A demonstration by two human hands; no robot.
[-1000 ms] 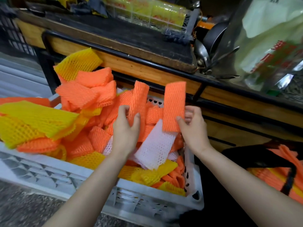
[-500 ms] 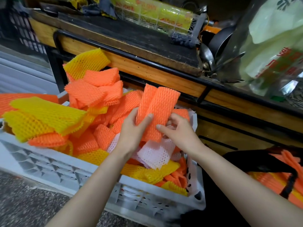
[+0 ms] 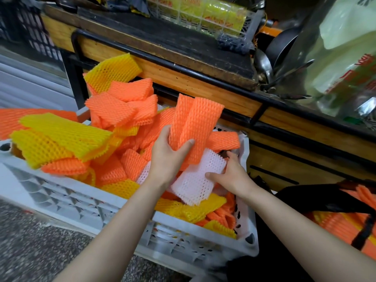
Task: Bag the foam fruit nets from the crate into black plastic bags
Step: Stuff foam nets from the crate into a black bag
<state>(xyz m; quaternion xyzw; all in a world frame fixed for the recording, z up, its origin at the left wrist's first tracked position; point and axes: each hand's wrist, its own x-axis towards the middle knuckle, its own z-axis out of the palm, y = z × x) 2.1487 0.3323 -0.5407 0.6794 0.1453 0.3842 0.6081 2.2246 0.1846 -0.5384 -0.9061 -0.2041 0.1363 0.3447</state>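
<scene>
**Hands.** Left hand is gripping two orange nets by their lower ends, thumb across the front and fingers curled behind. The strips are standing up above the crate. Right hand is pinching the white net at its right edge, with the thumb lying on top and the fingers tucked at the far side (how far under, cannot tell).

**Position.** The white net is lying on the heap of orange and yellow nets filling the crate. The black bag is sitting just right of the crate, mouth open, with orange nets showing inside.

**Handling, judged.**
- The foam mesh is looking very light, soft and springy, not fragile, and rough enough not to slip.
- The held strips are keeping their shape upright, so there is some stiffness lengthwise.
- A light squeeze is likely sufficing; a hard one is only flattening the cells.
- Best hold: across the short width near one end, several stacked flat.
- Risk: loose neighbours snagging on the mesh and riding out of the crate.
</scene>
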